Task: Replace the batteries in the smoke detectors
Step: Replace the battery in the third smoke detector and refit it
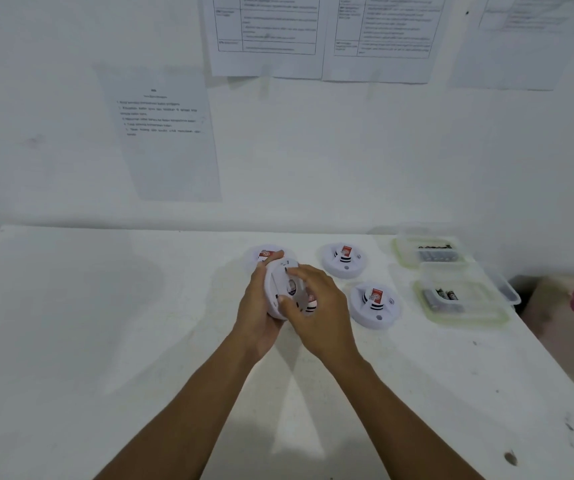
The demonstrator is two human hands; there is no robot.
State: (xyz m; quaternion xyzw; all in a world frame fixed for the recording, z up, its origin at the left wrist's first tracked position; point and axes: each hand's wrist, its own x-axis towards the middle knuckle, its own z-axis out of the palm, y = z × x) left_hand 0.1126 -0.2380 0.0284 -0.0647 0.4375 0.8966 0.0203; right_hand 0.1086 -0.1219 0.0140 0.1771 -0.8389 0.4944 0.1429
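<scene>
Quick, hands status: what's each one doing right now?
Left hand: grips the smoke detector, tilted on edge.
Right hand: thumb and curled fingers pinch the same detector's near face.

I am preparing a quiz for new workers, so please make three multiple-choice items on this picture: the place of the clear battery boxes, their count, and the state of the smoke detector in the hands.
1. Where do the clear plastic battery boxes stand?
A. on the floor
B. on the white table, right of the lying smoke detectors
C. on the wall

2. How many battery boxes are there?
A. one
B. two
C. five

3. How is the white round smoke detector in the hands?
A. flat on the table
B. fixed to the wall
C. lifted and tilted

Key: 1 B, both stand at the table's right side; 2 B, a far box and a near one; 3 C, the left hand and the right hand grip it above the table.
</scene>
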